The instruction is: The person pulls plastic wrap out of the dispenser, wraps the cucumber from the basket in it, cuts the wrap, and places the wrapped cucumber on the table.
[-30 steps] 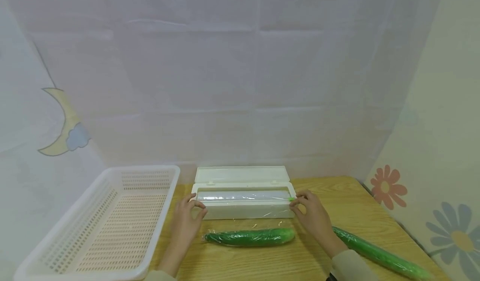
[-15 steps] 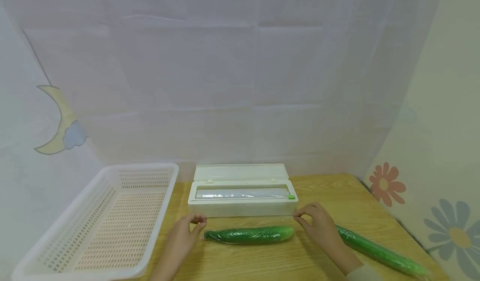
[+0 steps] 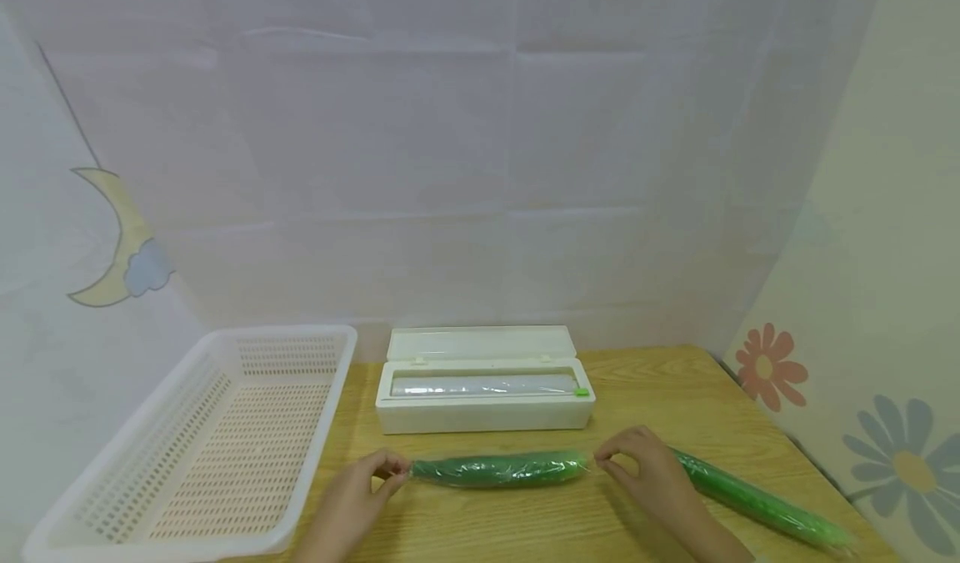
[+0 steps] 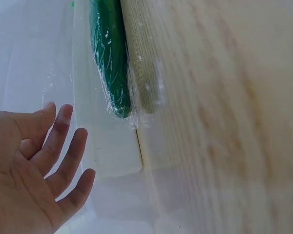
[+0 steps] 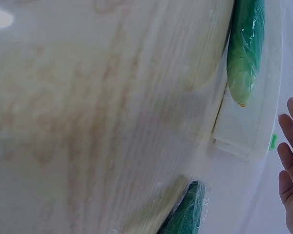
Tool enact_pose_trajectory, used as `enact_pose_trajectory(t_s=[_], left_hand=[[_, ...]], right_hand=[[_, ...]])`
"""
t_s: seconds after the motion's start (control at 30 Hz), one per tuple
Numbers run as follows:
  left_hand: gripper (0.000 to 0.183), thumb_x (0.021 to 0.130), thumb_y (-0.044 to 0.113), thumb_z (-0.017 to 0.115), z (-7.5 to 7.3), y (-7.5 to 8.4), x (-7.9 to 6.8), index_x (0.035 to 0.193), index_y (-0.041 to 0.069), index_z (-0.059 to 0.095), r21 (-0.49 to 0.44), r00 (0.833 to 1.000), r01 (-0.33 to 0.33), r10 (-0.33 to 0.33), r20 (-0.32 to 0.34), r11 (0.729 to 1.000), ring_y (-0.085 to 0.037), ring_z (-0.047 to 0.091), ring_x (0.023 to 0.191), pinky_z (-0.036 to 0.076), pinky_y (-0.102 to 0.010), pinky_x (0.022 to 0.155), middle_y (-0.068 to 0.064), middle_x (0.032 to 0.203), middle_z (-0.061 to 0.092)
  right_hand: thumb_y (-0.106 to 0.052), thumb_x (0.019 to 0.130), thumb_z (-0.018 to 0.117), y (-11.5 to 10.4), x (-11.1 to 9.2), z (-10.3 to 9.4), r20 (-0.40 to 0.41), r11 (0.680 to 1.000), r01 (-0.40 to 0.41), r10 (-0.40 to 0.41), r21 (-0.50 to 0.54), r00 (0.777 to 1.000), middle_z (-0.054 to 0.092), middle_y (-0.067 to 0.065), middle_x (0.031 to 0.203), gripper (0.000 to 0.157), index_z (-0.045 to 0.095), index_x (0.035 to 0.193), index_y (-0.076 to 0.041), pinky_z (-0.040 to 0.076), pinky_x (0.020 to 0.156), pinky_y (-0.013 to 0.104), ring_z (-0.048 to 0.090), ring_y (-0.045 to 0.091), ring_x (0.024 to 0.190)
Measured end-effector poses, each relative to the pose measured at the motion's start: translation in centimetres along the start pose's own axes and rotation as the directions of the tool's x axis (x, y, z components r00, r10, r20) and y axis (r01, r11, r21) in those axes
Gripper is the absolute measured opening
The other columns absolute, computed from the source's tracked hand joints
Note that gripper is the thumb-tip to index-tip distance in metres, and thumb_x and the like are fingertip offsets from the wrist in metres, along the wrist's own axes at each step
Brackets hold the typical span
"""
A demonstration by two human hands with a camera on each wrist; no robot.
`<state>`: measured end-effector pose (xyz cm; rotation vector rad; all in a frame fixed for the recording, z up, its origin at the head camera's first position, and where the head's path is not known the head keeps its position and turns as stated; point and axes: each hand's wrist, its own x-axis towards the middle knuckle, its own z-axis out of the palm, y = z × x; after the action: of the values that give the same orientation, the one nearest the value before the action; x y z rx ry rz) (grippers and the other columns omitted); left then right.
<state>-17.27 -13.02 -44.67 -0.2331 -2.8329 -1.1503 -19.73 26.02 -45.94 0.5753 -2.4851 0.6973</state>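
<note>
A cucumber [image 3: 501,470] lies crosswise on the wooden table under clear plastic wrap [image 4: 102,73], which shines with creases. At its dark end, my left hand [image 3: 358,495] pinches the edge of the wrap between thumb and index finger; the other fingers are spread in the left wrist view. Beyond the pale end, my right hand [image 3: 649,478] holds the opposite edge in a thumb-and-finger pinch. The right wrist view cuts this hand off at the frame's edge. Behind the cucumber stands a white wrap dispenser [image 3: 486,417], lid raised, with a film roll [image 3: 480,385] inside.
To the left is a white perforated plastic basket [image 3: 341,396]. A second wrapped cucumber [image 3: 757,496] lies slanted on the right, close to my right forearm. On the dispenser's right end sits a green slide cutter [image 3: 582,392]. Cloth-covered walls [image 3: 480,171] enclose the table's back and sides.
Both hands have come from the dispenser's front edge toward me and down, drawing the wrap over the cucumber. They now sit level with its two ends.
</note>
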Motion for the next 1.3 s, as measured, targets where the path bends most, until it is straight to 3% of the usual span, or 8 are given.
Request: enact_pose_trajectory(t_s=[0.2,0.43,0.63,0.8,0.9,1.03,1.17,1.3], left_hand=[[0.007,0.086,0.026,0.065,-0.1,-0.6,-0.4,0.092,0.025,0.066,0.045,0.997,-0.062,0.060,0.047,0.997,-0.008,0.059,0.081,0.049,-0.032,0.067,0.017,0.088,0.063],[0.014,0.087,0.027,0.064,-0.6,-1.8,-0.9,0.101,0.025,0.066,-0.066,0.983,-0.064,0.075,0.167,0.996,-0.009,0.057,0.091,0.049,-0.026,0.073,0.013,0.098,0.064],[0.022,0.084,0.033,0.066,-0.9,-2.1,-1.1,0.105,0.024,0.065,-0.113,0.971,-0.058,0.083,0.226,0.992,-0.016,0.057,0.095,0.048,-0.032,0.070,0.010,0.102,0.063],[0.019,0.087,0.033,0.063,-1.0,-2.3,-1.1,0.104,0.024,0.065,-0.103,0.969,-0.071,0.093,0.227,0.992,-0.011,0.056,0.095,0.047,-0.032,0.075,0.012,0.102,0.063],[0.018,0.088,0.029,0.063,-1.0,-2.3,-0.8,0.105,0.022,0.065,-0.117,0.976,-0.113,0.132,0.175,0.987,-0.007,0.057,0.093,0.047,-0.035,0.080,0.012,0.101,0.065],[0.015,0.089,0.029,0.061,-1.0,-2.1,-0.7,0.103,0.023,0.064,-0.094,0.979,-0.167,0.176,0.101,0.982,-0.002,0.057,0.090,0.048,-0.034,0.080,0.014,0.099,0.065],[0.016,0.090,0.034,0.059,-0.9,-2.0,-0.2,0.103,0.027,0.064,-0.052,0.979,-0.176,0.180,0.094,0.983,-0.001,0.056,0.090,0.048,-0.035,0.081,0.018,0.100,0.063],[0.016,0.090,0.033,0.059,-0.6,-1.9,0.6,0.104,0.027,0.064,-0.052,0.978,-0.182,0.186,0.094,0.982,-0.002,0.056,0.091,0.047,-0.039,0.083,0.018,0.100,0.063]], right_hand=[[-0.008,0.067,0.082,0.0,-1.0,0.0,0.076,1.000,-0.011,0.012,-0.004,0.997,0.057,-0.029,0.081,0.033,0.066,0.080,-0.034,0.052,0.078,0.033,0.053,0.000,0.085],[-0.008,0.068,0.080,-0.1,-1.8,0.2,0.123,1.000,-0.024,0.023,0.003,0.992,0.058,-0.027,0.083,0.031,0.065,0.081,-0.032,0.050,0.084,0.037,0.055,0.001,0.086],[-0.014,0.077,0.075,-0.1,-2.5,0.0,0.252,0.993,-0.120,0.116,-0.001,0.961,0.055,-0.026,0.088,0.021,0.066,0.083,-0.033,0.051,0.081,0.037,0.054,0.004,0.092],[-0.017,0.080,0.072,-0.1,-2.6,-0.1,0.301,0.987,-0.154,0.137,0.035,0.944,0.056,-0.024,0.090,0.015,0.067,0.086,-0.031,0.050,0.082,0.035,0.054,0.004,0.092],[-0.016,0.081,0.072,-0.2,-2.6,-0.3,0.274,0.983,-0.171,0.148,0.064,0.950,0.056,-0.023,0.091,0.016,0.067,0.089,-0.029,0.051,0.078,0.030,0.054,0.001,0.089],[-0.009,0.078,0.074,-0.2,-2.5,-0.3,0.159,0.990,-0.107,0.091,0.092,0.983,0.059,-0.019,0.089,0.020,0.066,0.091,-0.023,0.053,0.073,0.029,0.057,0.002,0.084],[-0.005,0.074,0.076,0.0,-1.9,-0.2,0.076,0.995,-0.039,0.032,0.096,0.997,0.063,-0.018,0.087,0.025,0.068,0.089,-0.023,0.053,0.071,0.030,0.058,0.001,0.081],[-0.006,0.076,0.075,0.1,-1.2,0.2,0.093,0.992,-0.056,0.045,0.112,0.995,0.061,-0.022,0.086,0.024,0.069,0.090,-0.024,0.052,0.068,0.026,0.055,-0.002,0.079]])
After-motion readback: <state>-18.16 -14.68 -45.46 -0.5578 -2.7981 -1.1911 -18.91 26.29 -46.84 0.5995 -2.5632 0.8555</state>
